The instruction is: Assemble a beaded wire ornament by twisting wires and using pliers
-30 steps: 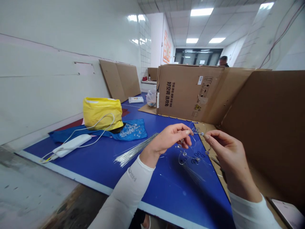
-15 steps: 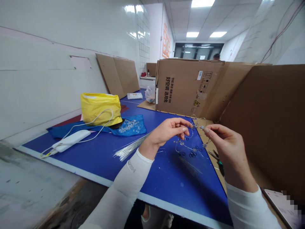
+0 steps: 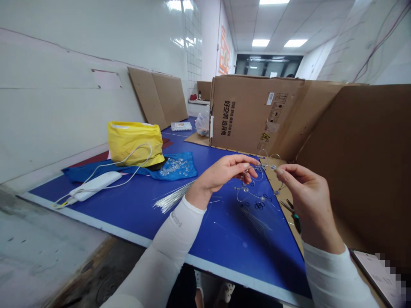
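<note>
A looped thin wire strung with clear beads hangs between my two hands above the table. My left hand pinches part of it, thumb and fingers curled around the wire and beads. My right hand has thumb and forefinger closed on the wire beside a clear bead. Small dark rings show below the beaded wire. Under my left forearm, a bundle of straight silvery wires lies on the blue table. Exactly where each fingertip grips is too small to make out.
Loose clear beads lie on a blue cloth, beside a yellow bag. A white power strip with its cord is at the left. Pliers lie to the right. Cardboard walls the far and right sides.
My hands stay almost in place, still holding the beaded wire. My right fingertips have shifted slightly right, away from my left hand. The whole view has tilted a little.
</note>
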`<state>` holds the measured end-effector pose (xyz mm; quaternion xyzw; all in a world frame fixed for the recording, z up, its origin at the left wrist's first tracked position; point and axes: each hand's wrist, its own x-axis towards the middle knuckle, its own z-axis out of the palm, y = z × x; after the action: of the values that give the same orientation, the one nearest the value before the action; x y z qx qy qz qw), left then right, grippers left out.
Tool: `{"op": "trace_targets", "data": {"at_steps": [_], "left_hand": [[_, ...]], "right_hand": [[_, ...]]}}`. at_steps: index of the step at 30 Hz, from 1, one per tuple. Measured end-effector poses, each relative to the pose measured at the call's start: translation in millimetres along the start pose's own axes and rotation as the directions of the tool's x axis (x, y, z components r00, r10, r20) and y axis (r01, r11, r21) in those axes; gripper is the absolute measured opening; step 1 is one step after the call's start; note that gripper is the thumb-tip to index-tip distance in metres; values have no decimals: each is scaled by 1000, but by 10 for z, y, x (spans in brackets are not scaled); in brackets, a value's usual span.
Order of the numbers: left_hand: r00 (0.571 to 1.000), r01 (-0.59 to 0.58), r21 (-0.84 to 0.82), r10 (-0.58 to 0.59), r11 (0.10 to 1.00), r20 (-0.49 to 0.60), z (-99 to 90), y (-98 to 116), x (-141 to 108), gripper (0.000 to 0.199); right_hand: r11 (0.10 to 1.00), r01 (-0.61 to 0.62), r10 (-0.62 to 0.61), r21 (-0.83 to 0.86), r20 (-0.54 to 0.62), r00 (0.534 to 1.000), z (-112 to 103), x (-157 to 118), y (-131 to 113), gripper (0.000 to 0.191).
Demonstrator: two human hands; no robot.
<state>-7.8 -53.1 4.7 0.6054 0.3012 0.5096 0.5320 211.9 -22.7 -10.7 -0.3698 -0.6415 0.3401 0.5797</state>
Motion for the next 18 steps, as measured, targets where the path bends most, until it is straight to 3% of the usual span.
{"op": "trace_targets", "data": {"at_steps": [9,18], "left_hand": [[995,-96,-23,97,995,31,-56,-31,0,30],[999,-52,41,52,998,-3,-25,4,-12,19]], "right_hand": [[998,44,-42,53,-33,999,-64,72,161,20],[998,64,-64,-23,-20,998,-57,28,124,23]]}}
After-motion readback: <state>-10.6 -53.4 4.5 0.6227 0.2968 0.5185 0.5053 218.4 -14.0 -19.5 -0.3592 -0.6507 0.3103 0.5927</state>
